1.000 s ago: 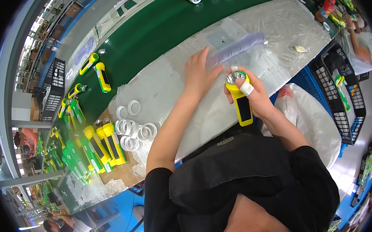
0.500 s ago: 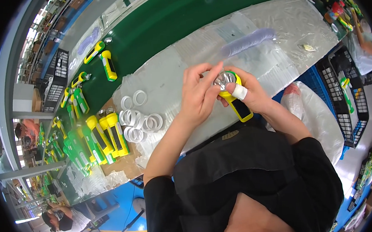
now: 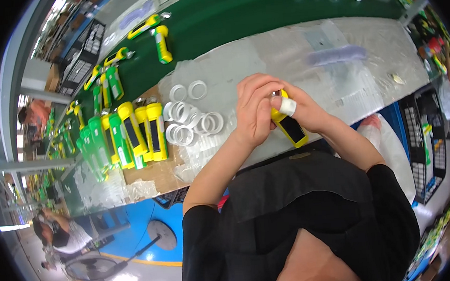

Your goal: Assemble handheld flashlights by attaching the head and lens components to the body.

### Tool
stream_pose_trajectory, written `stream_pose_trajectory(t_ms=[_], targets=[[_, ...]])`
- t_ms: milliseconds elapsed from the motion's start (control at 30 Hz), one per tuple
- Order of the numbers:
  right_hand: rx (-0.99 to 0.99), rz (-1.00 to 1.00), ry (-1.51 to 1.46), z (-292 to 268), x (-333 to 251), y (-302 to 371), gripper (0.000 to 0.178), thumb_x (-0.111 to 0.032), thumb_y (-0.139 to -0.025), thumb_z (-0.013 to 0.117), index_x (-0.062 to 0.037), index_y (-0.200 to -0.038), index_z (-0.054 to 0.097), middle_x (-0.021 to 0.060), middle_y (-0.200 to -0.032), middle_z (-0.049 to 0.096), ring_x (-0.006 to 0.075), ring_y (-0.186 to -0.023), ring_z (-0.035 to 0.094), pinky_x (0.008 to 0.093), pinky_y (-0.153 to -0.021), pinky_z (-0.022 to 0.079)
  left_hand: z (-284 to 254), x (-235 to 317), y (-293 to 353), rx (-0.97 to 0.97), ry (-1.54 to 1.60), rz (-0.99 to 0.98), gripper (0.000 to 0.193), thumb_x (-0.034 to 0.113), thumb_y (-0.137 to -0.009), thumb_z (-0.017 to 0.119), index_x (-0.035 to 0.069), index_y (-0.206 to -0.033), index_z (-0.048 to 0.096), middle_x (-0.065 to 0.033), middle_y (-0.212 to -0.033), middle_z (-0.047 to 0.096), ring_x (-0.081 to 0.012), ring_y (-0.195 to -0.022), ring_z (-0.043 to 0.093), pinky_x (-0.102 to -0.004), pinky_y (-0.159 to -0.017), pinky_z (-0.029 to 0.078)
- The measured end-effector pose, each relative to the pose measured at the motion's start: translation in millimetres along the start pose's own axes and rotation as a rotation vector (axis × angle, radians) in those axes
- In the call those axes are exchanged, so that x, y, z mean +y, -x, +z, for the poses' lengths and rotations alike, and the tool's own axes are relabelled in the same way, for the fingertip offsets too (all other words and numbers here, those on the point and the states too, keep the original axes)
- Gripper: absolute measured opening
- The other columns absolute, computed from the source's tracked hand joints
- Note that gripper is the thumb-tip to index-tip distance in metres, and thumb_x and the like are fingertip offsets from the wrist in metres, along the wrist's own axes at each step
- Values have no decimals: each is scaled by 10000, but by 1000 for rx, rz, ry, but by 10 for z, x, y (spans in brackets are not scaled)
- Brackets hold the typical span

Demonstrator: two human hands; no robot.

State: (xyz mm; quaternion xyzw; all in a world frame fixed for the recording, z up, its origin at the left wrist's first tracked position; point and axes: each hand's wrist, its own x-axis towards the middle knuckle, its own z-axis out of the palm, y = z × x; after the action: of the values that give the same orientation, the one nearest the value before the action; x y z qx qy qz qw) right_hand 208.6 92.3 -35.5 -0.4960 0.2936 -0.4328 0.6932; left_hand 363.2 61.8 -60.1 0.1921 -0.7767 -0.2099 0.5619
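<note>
A yellow flashlight (image 3: pixel 291 129) with a dark panel on its handle is held in front of my chest, its head up between my hands. My right hand (image 3: pixel 309 111) grips it around the neck; white tape wraps the thumb. Curled over the head from the other side is my left hand (image 3: pixel 257 109), which hides most of the lens end. To the left lie several white plastic rings (image 3: pixel 197 89) in a loose cluster. A row of clear bluish discs (image 3: pixel 336 55) lies on the plastic-covered table to the right.
Yellow and green flashlights (image 3: pixel 156 132) crowd the table's left side on cardboard (image 3: pixel 170 175). More lie on the green conveyor belt (image 3: pixel 227 20). Black crates (image 3: pixel 424 152) stand at the right, and a floor fan (image 3: pixel 161 235) at lower left. Other people work at the far left.
My left hand has closed over the flashlight's head, covering the reflector that showed before. The whole view has shifted, so the table things sit farther right and higher.
</note>
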Motion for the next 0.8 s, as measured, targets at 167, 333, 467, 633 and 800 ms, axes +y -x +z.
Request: stream_pose_trajectory(t_ms=[167,333,467,633,800], targets=[[17,-110,64,-147,-8,-291,366,-283,-962,578,-59,-1239,497,93,-928,601,152,-753,600,302,-680,500,-340,-95,-148,55,-267,-91,323,207,-930,522,12,-1169,618,-170,-1188,603,-344,-1121,542,-426,-949,416],[134,-349,224,-309,-70,-569,456,-359,-951,586,-46,-1265,481,104,-885,610,152,-738,586,304,-683,480,-1226,-520,-126,-339,-1006,-285,477,318,-842,696,86,-1249,604,-142,-1167,615,-323,-1115,552,-418,-915,451],[120,-363,282,-388,69,-582,391,-275,-941,591,-40,-1230,473,95,-870,609,147,-739,585,304,-694,474,-1280,-614,-202,-787,-931,-472,471,291,-811,738,189,-1254,616,-99,-1099,621,-260,-1038,586,-362,-798,495],[130,-374,251,-339,49,-573,397,-262,-928,598,-27,-1219,465,90,-893,607,148,-750,582,304,-692,474,-711,-250,-542,109,385,-564,324,48,-764,775,75,-1063,654,-135,-1139,609,-240,-969,640,-298,-773,534],[61,-407,189,-411,95,-599,463,-270,-888,639,-25,-1243,470,77,-1047,579,146,-859,584,311,-779,477,-390,-67,-574,-58,-60,-123,219,57,-798,771,10,-991,677,-150,-1226,589,-219,-1041,618,-334,-828,529]])
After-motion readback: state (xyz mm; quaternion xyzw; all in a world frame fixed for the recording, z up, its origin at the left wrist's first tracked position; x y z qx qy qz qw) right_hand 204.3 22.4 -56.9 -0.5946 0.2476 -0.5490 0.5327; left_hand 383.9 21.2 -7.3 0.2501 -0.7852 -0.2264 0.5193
